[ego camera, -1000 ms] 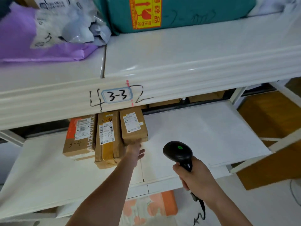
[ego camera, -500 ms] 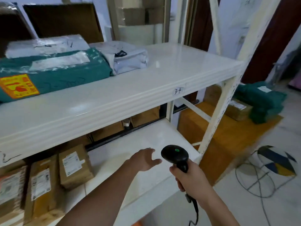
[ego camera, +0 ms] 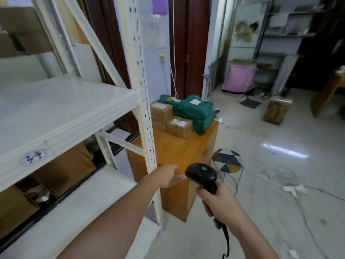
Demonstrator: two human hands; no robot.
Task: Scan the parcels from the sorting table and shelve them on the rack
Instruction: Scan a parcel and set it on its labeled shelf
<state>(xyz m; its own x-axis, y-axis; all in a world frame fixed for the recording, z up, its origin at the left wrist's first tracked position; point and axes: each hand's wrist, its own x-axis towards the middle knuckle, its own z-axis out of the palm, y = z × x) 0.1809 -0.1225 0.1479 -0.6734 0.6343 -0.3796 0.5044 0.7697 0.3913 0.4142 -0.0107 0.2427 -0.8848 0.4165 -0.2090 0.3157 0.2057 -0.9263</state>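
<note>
Your left hand [ego camera: 168,177] has come off the small carton it was pushing into place on the lower shelf a second ago; that carton is now out of view behind you to the left, so that parcel counts as shelved. The hand now reaches forward empty, fingers loosely extended and holding nothing, in front of the rack [ego camera: 143,116] upright and over the near corner of the sorting table [ego camera: 179,152]. Whether it touches the table edge is not clear.

Your right hand [ego camera: 222,202] is wrapped round the handle of the scanner [ego camera: 202,174], just beside the left hand, with the cable trailing down below your wrist.

Your view has swung right, away from the shelf labels and toward the table, which suggests the next cycle is starting. The remaining parcels sit well ahead of both hands at the far end of the table: brown boxes [ego camera: 179,126] with white labels facing up, and green bags [ego camera: 196,111] stacked just right of them. Nearest your reach is the front box, so that looks like the next one to scan.
</note>
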